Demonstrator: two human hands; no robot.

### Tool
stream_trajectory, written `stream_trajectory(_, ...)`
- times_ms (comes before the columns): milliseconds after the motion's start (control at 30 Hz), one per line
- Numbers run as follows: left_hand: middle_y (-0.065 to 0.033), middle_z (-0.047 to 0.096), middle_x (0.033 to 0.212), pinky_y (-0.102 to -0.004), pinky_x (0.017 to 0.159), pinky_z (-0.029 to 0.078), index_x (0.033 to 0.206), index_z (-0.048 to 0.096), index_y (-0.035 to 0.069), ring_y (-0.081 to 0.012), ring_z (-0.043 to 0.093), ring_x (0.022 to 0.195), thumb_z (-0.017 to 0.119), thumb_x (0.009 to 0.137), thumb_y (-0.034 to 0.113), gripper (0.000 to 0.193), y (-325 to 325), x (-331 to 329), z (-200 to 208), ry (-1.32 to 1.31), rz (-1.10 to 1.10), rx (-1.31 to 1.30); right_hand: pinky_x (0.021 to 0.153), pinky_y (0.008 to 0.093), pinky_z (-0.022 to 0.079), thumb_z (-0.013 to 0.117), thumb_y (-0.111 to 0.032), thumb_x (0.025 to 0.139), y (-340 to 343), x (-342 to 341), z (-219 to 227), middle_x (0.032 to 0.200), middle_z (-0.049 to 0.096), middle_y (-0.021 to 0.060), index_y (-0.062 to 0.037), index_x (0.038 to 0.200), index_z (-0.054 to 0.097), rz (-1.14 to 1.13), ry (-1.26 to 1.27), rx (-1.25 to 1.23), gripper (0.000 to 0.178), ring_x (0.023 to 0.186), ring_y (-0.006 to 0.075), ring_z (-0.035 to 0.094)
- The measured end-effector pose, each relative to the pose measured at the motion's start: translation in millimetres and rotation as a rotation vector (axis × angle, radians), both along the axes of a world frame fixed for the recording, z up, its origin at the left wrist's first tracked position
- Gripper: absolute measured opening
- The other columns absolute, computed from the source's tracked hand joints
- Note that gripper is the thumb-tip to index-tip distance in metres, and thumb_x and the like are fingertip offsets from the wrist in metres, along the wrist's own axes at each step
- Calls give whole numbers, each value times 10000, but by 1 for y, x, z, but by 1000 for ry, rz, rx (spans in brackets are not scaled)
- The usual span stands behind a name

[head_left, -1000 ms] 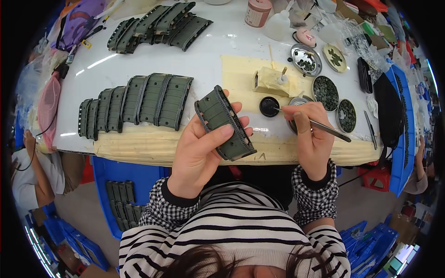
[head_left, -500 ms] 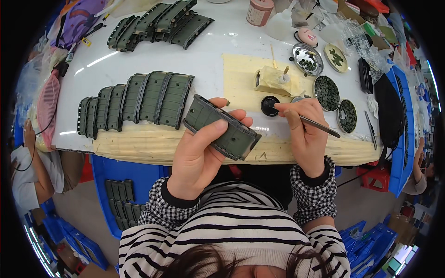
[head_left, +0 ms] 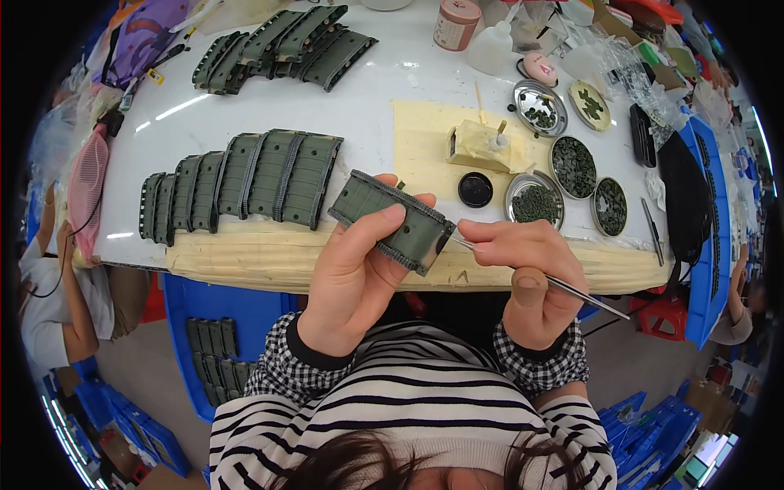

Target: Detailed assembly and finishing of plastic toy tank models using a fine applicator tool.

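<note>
My left hand (head_left: pixel 347 265) grips a green, slightly curved model panel (head_left: pixel 367 196) with ridged edges, its thumb lying across the face. In my right hand (head_left: pixel 535 261) is a pair of slim metal tweezers (head_left: pixel 584 296). Their tip meets or nearly meets the panel's right end; whether anything tiny sits in it cannot be made out. Beyond the hands lie a small round black dish (head_left: pixel 475 189) and a round metal tin (head_left: pixel 510 198) of tiny green pieces.
Similar green panels (head_left: pixel 278 175) stand in a row at left, with more stacked (head_left: pixel 278 49) behind. Several dishes of small green parts (head_left: pixel 574 166) and a tape-covered block (head_left: pixel 478 147) are at right. A blue tray (head_left: pixel 188 327) holding panels lies below the padded table edge (head_left: pixel 245 255).
My right hand has drawn the tweezers from the black dish toward me, to the panel's right end, uncovering the metal tin. The panel has shifted slightly in my left hand's hold.
</note>
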State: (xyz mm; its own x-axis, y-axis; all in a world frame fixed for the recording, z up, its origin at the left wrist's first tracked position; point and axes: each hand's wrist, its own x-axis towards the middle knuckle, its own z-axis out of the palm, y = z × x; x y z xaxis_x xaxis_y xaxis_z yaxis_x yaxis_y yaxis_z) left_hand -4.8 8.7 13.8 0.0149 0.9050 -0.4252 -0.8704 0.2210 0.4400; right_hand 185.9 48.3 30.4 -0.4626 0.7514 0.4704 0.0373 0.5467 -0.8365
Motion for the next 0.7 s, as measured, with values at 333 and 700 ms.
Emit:
stream_trajectory(333,-176,592,1174,-348,878,551,1221,463,74,-222,622,1050,570,919,67,321,0,-1,-3,-74,-36,24,790,301,503,586,-110,917,2,-1,-2,1075,689,135,5,1018,671,-12,-54,30,174,881,215,632)
stream_trajectory(700,-175,588,1182,-348,879,545,1218,457,65,-220,623,1044,572,916,74,324,1,-1,-5,-110,-34,5,785,294,508,588,-127,923,2,-3,-6,1067,689,135,3,1011,673,-20,-38,22,179,887,215,638)
